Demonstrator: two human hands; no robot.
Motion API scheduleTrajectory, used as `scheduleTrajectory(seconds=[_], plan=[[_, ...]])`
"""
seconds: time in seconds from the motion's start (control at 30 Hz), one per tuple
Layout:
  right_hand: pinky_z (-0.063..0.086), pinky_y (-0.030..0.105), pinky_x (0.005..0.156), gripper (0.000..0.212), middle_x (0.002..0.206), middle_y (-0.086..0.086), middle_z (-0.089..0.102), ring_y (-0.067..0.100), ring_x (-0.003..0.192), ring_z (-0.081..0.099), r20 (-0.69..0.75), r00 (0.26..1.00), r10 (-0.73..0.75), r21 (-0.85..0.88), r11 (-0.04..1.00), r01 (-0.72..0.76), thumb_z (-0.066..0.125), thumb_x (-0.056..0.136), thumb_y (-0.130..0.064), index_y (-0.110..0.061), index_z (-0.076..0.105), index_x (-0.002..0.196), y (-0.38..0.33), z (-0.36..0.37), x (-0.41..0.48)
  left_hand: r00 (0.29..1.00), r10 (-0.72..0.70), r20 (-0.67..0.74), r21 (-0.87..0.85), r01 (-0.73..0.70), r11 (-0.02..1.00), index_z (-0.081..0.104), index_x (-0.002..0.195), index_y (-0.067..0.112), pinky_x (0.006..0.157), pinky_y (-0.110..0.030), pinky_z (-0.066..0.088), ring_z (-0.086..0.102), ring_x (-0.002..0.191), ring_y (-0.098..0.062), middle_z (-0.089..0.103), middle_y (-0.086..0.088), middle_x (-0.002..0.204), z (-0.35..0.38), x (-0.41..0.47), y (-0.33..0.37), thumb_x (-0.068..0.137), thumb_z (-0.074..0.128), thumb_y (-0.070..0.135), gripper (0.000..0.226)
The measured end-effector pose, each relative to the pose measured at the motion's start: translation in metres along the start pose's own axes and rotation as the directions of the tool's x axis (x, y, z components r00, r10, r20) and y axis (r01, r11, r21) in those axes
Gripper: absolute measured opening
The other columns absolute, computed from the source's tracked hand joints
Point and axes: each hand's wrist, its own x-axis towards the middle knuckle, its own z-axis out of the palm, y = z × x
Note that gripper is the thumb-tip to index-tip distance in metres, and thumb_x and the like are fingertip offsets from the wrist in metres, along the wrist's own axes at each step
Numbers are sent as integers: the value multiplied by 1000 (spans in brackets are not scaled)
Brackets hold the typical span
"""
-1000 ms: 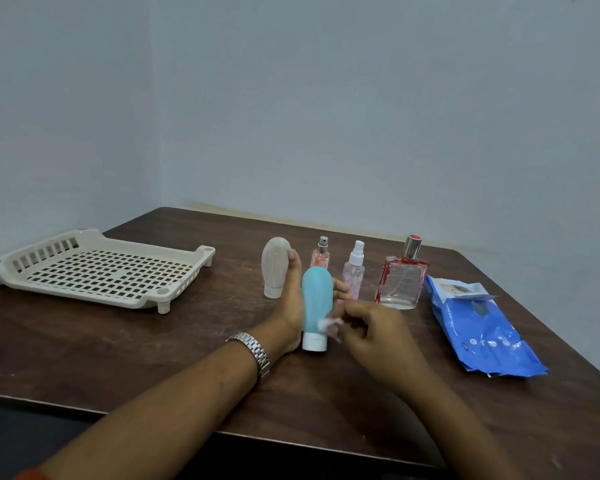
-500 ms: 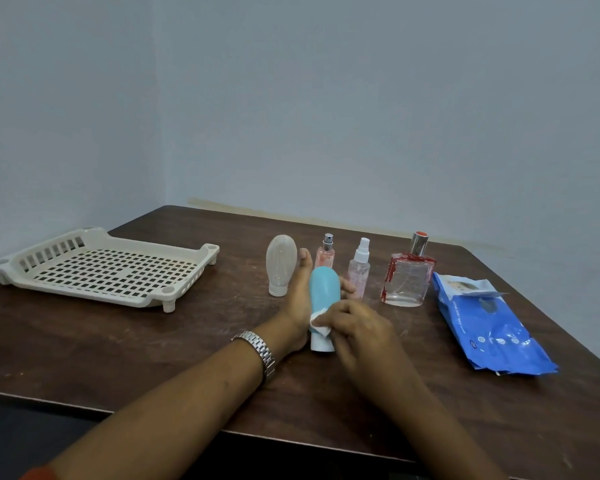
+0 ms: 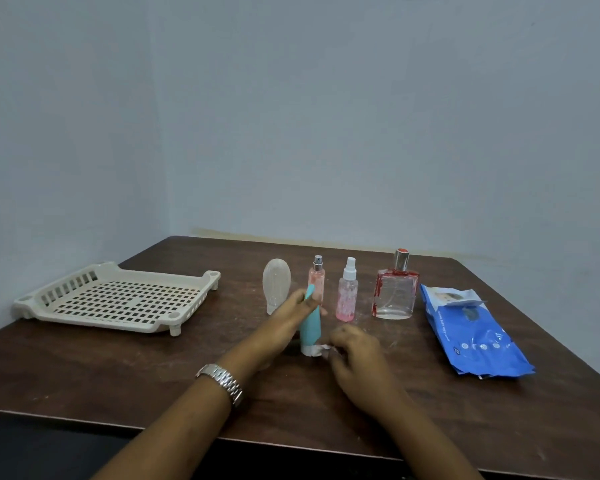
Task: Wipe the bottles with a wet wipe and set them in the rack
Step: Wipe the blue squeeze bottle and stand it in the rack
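My left hand (image 3: 291, 315) grips the teal squeeze bottle (image 3: 309, 329), which stands cap-down on the table, turned narrow side toward me. My right hand (image 3: 355, 348) pinches a small white wet wipe (image 3: 323, 348) against the bottle's white cap. Behind stand a whitish squeeze bottle (image 3: 276, 284), a slim pink spray bottle (image 3: 316, 279), a small pink mist bottle (image 3: 347, 294) and a square glass perfume bottle (image 3: 395, 291). The cream slotted rack (image 3: 118, 296) sits at the left with nothing in it.
A blue pack of wet wipes (image 3: 471, 336) lies at the right on the dark wooden table (image 3: 118, 368). Walls close off the back and left. A metal watch (image 3: 222, 382) is on my left wrist.
My right hand with the wipe has slid down from the bottle's body to its cap. The teal bottle has turned in my left hand and shows its narrow side.
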Motion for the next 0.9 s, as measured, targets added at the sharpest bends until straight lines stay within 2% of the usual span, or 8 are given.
scheduleTrajectory(seconds=[0.07, 0.13, 0.23, 0.33, 0.47, 0.6, 0.73, 0.9], plan=[[33, 1, 65, 25, 70, -20, 45, -12, 76, 49, -46, 998, 34, 50, 998, -32, 62, 80, 1, -23, 65, 73, -2, -2, 1, 999, -21, 27, 58, 19, 998, 50, 115, 25, 92, -33, 50, 58, 102, -12, 60, 2, 111, -10, -8, 0, 83, 63, 51, 44], [34, 2, 64, 27, 72, -20, 48, -7, 73, 51, -64, 995, 78, 84, 994, -73, 63, 80, 0, -27, 65, 75, -2, -1, 2, 999, -43, 28, 118, 40, 992, 43, 127, 25, 86, -29, 51, 59, 105, -13, 58, -1, 116, -17, -13, -3, 71, 77, 49, 70], [38, 4, 65, 20, 77, -18, 55, -5, 74, 54, -60, 983, 171, 174, 972, -158, 63, 81, -1, -19, 71, 86, -2, 0, 3, 998, -43, -35, 242, 50, 969, 38, 131, 29, 75, -21, 51, 59, 102, -10, 58, 1, 114, -16, -21, -3, 72, 81, 35, 73], [39, 3, 61, 21, 74, -17, 61, -11, 70, 56, -72, 973, 221, 274, 942, -194, 62, 81, 2, -18, 71, 84, -3, -2, 5, 992, -1, -125, 258, 33, 966, 41, 126, 30, 78, -23, 53, 58, 100, -8, 57, 0, 115, -15, -24, -4, 73, 81, 24, 67], [40, 7, 58, 15, 69, -15, 64, -7, 59, 55, -48, 962, 268, 357, 904, -234, 64, 83, -4, -16, 72, 86, -3, 2, 11, 963, 26, -268, 295, 57, 954, 41, 123, 29, 83, -28, 53, 59, 103, -11, 58, 2, 119, -22, -32, -4, 64, 87, 30, 74], [48, 15, 64, 12, 79, -8, 69, 3, 71, 62, -4, 959, 282, 449, 858, -251, 64, 85, -9, -21, 69, 83, -12, 15, 23, 906, 67, -417, 339, 87, 937, 41, 110, 27, 81, -26, 52, 59, 100, -10, 59, 5, 116, -44, -46, 2, 61, 88, 34, 69], [50, 22, 71, 10, 86, -5, 69, 9, 80, 63, 49, 963, 264, 482, 839, -254, 64, 85, -12, -22, 67, 86, -34, 35, 42, 847, 115, -519, 368, 100, 925, 40, 112, 30, 75, -20, 46, 52, 102, -10, 49, 9, 114, -72, -65, 13, 64, 87, 32, 67], [40, 5, 59, 10, 81, -12, 65, 3, 72, 58, 16, 984, 180, 440, 882, -169, 62, 85, -9, -18, 67, 85, -68, 74, 74, 706, 216, -674, 406, 110, 907, 47, 108, 25, 68, -19, 45, 56, 95, -13, 54, 10, 110, -126, -89, 23, 62, 88, 30, 62]])
